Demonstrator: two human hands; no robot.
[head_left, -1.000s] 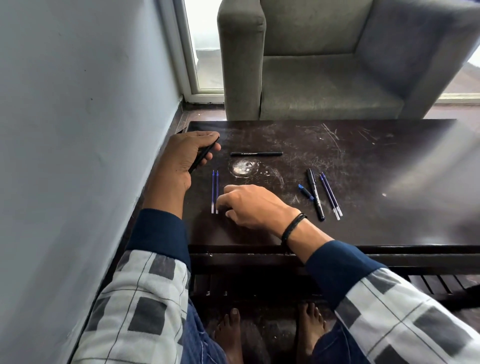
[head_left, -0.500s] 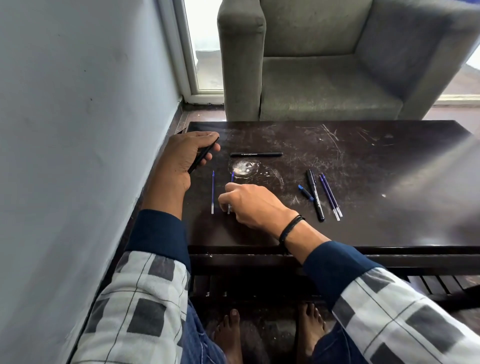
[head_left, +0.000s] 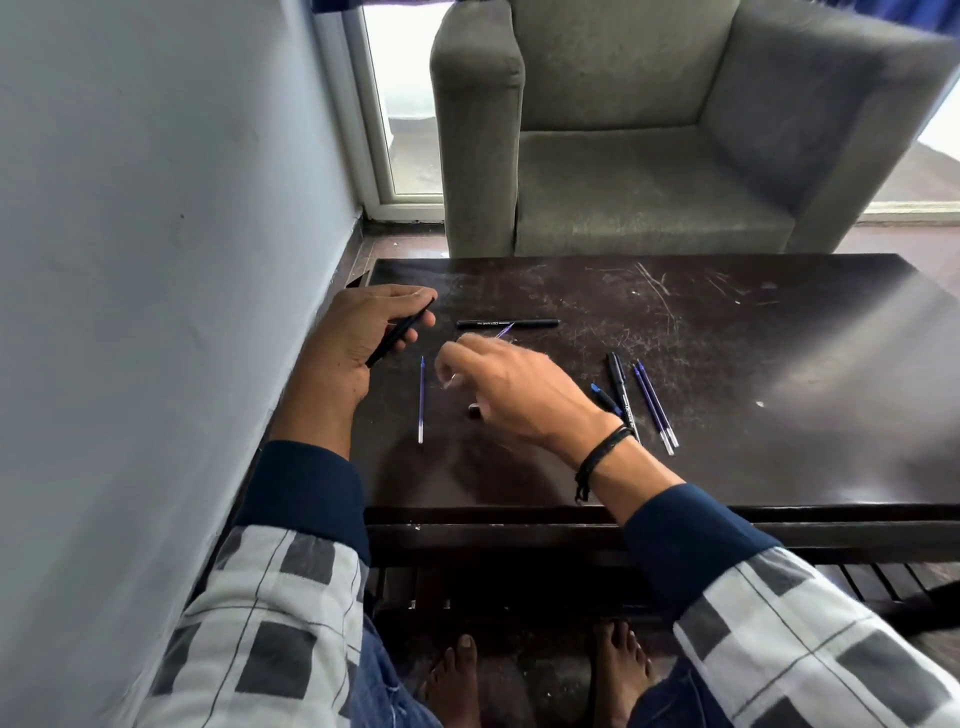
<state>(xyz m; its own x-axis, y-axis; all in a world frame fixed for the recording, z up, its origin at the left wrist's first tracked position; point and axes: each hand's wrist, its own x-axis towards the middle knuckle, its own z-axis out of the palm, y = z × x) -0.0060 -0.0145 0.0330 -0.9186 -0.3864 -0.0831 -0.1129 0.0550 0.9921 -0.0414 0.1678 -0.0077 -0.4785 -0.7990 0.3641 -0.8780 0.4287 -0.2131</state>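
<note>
We are gripping a black pen barrel (head_left: 402, 330) in our left hand (head_left: 358, 338); our blurred right hand (head_left: 514, 389) is pinching a blue refill (head_left: 505, 330) above the table (head_left: 727, 364).

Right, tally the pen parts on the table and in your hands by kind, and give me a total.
Black pens: 3, one in the left hand
Blue refills: 4, one in the right hand
Short blue piece: 1
Small black piece: 1
Total: 9

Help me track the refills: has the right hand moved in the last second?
Yes. The right hand has moved up the table toward the crosswise black pen, carrying a blue refill.
</note>
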